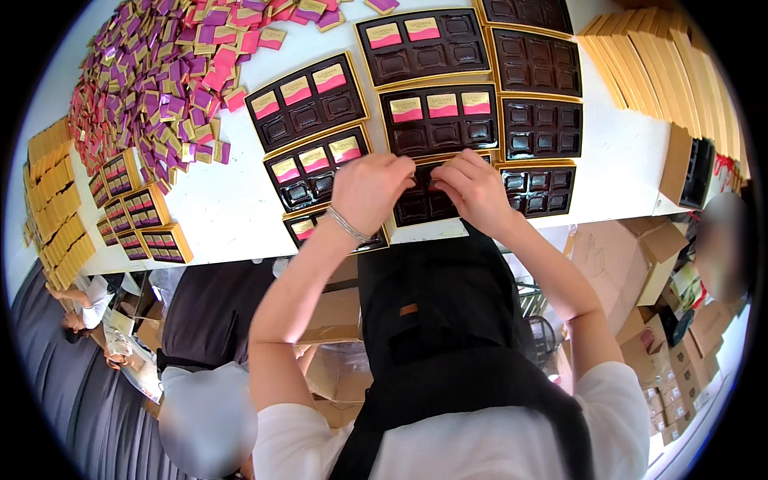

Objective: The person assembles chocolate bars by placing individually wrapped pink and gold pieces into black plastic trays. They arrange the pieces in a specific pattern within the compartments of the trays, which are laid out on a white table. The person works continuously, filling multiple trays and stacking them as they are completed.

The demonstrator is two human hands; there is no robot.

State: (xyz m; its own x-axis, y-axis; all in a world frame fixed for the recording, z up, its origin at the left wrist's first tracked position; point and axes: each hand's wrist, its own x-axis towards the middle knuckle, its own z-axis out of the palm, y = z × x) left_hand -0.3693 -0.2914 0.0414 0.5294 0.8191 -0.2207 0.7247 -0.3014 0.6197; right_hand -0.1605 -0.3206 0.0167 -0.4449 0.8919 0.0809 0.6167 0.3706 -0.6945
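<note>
Head view, left hand (374, 188): centre; grip narrow, contents hidden, cannot tell.
Right hand (480, 190): just beside it; grip narrow, contents unclear.
Dark tray (414, 210): lies centre, beneath both hands.
Wrapped pieces (164, 92): heaped on counter (224, 204), upper left.

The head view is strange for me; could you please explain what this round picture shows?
There is no machine here: a camera worn on a person's head looks down, and its wide fisheye lens bends straight edges. The person's left hand and right hand meet over a dark compartmented tray at the near edge of a white table. Whether the fingers hold anything is hidden. Similar trays lie around, some with pink-and-gold pieces. Further left is a heap of small purple, pink and gold pieces.
</note>
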